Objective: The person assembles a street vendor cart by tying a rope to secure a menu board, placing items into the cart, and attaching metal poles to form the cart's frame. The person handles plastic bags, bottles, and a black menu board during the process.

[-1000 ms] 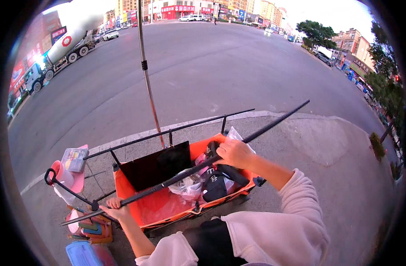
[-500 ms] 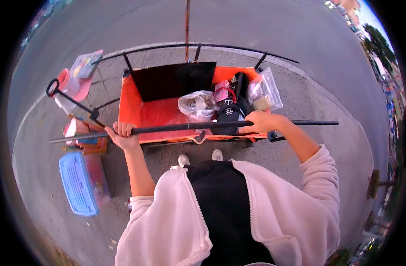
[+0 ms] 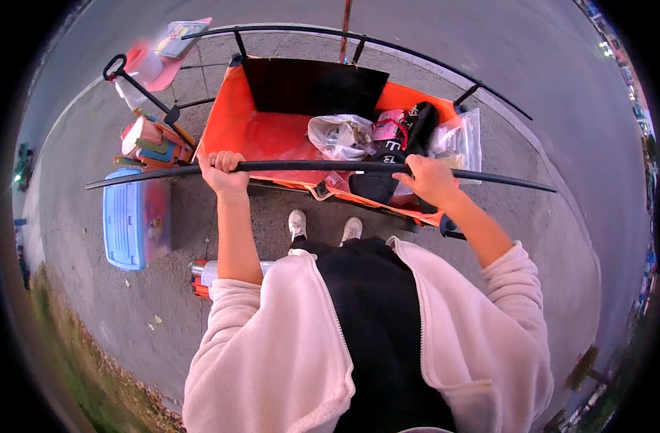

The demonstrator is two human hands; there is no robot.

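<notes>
Both my hands grip one long black bar (image 3: 312, 166) that runs left to right above the near side of an orange folding wagon (image 3: 225, 119). Toward the bar's left part, my left hand (image 3: 225, 172) has its fingers wrapped round it. My right hand (image 3: 429, 179) is closed on it farther right. Inside the wagon are a white plastic bag (image 3: 339, 137), a black bag with white lettering (image 3: 419, 128) and a dark flat panel (image 3: 312, 86) leaning at the far side. A second black bar (image 3: 416, 58) stands on short posts along the wagon's far edge.
A blue-lidded clear storage box (image 3: 124, 224) stands on the pavement at left. Beyond it are small stools (image 3: 157, 141), the wagon's pull handle (image 3: 116, 66) and a pink stand (image 3: 173, 68). A clear plastic bag (image 3: 460, 141) hangs at the wagon's right end. A red-ended roll (image 3: 204, 278) lies by my left forearm.
The view has shifted and turned, so the wagon sits higher and more tilted. The bar now slopes slightly down to the right. Both hands keep hold of it.
</notes>
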